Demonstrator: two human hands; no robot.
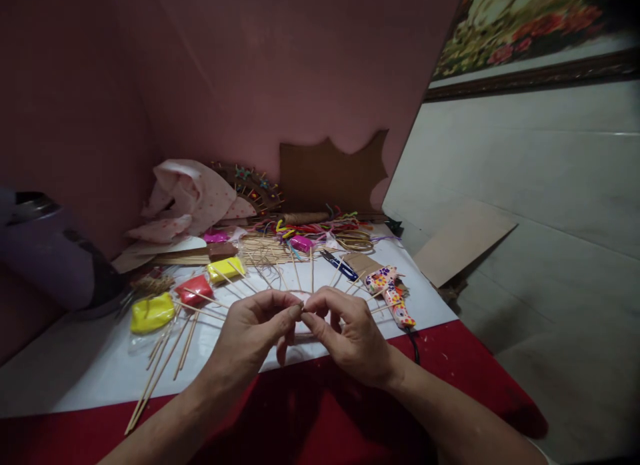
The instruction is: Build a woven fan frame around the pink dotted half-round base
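My left hand (263, 325) and my right hand (347, 328) meet at the middle of the table's near edge, thumbs and index fingers pinched together. Between the fingertips is a tiny brown bit, too small to make out. Behind and around both hands, thin wooden sticks (312, 270) fan outward from a round piece, its rim (306, 335) partly showing below the fingers. The hands hide most of its centre.
Yellow clay (153, 313), red clay (195, 290) and loose sticks (155, 385) lie left. Blue snips (339, 265) and a flowered glue gun (393, 295) lie right. Coloured pipe cleaners (345, 223), pink cloth (193, 195) and brown cardboard (330, 175) are behind; a purple flask (55, 258) stands far left.
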